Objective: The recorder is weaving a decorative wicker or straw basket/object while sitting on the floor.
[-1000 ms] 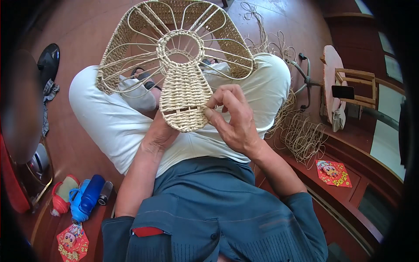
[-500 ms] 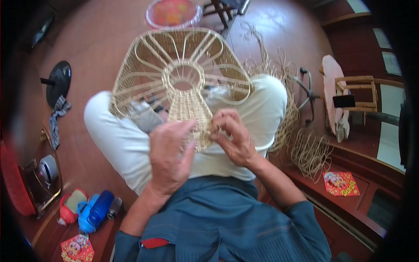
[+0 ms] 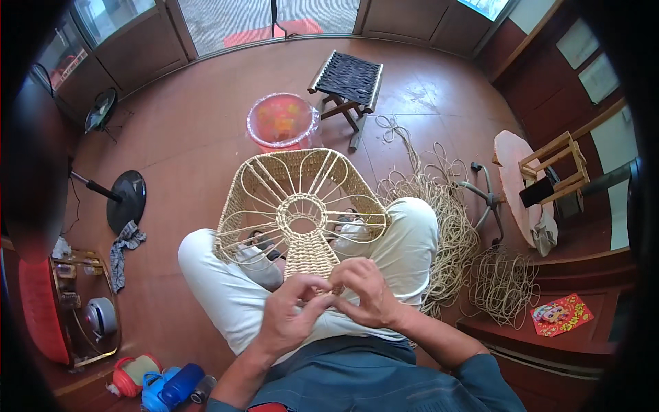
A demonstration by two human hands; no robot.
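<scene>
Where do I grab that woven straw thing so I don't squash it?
Probably the woven straw thing's far rim, coming from the side opposite the left hand and right hand. That edge is densely woven and free; the thin spokes inside look bendy.

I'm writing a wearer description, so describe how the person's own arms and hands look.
The left hand and right hand are ungloved, their wrists uncovered. The left forearm and right forearm are bare up to short, dark blue-green sleeves.
</scene>
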